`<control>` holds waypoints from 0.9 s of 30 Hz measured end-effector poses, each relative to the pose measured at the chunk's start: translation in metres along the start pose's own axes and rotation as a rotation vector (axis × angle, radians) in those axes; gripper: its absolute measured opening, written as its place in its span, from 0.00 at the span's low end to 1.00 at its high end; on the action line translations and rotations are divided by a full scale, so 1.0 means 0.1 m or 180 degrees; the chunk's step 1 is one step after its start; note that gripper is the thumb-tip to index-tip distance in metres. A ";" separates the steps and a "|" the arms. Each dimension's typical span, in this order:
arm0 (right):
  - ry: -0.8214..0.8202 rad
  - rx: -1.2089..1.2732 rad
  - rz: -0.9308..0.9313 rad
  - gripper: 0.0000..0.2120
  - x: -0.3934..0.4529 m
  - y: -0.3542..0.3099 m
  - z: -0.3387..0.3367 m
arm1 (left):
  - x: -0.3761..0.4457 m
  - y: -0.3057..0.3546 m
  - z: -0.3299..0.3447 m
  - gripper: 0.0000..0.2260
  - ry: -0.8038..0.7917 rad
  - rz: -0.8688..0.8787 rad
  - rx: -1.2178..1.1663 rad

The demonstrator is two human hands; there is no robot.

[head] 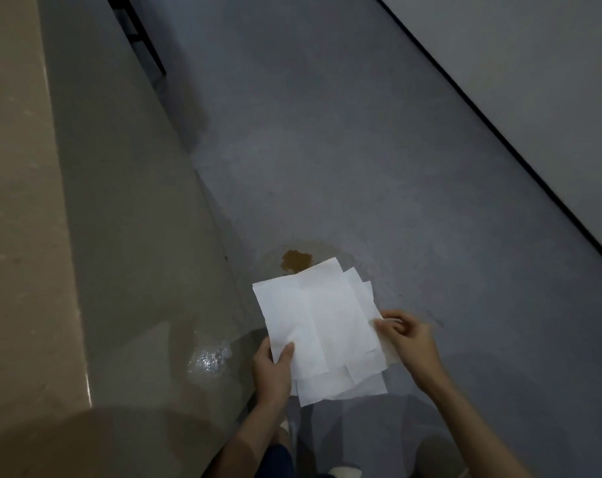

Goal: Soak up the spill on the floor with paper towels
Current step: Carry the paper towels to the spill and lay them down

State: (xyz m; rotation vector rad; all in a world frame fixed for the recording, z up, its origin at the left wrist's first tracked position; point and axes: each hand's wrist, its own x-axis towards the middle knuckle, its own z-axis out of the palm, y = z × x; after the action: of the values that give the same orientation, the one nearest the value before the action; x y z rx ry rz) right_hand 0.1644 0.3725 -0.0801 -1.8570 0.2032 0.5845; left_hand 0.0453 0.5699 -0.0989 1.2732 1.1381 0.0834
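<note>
Fingers of left hand (271, 370) and right hand (408, 334) pinch one fanned stack of several white paper towels (322, 326), long axis pointing away toward one brown spill (297, 259) on grey floor (396, 184).

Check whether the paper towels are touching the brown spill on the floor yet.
Cannot tell. In the head view the paper towels overlap the brown spill, but both hands hold them and no contact shows.

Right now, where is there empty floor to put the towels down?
Bare grey floor runs between the beige counter and the black wall edge, beyond the brown spill. It is crowded near both hands, left hand and right hand, holding the paper towels.
</note>
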 end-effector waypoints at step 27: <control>-0.0728 0.0440 0.1761 0.13 0.26 0.66 0.10 | 0.08 -0.08 0.18 0.10 -0.0691 -0.0432 0.0466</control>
State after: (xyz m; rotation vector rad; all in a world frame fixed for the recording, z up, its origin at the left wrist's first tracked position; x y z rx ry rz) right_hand 0.1570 0.3611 -0.1503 -1.5795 0.5985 1.1251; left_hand 0.0578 0.5594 -0.1121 1.2954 1.0533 -0.2378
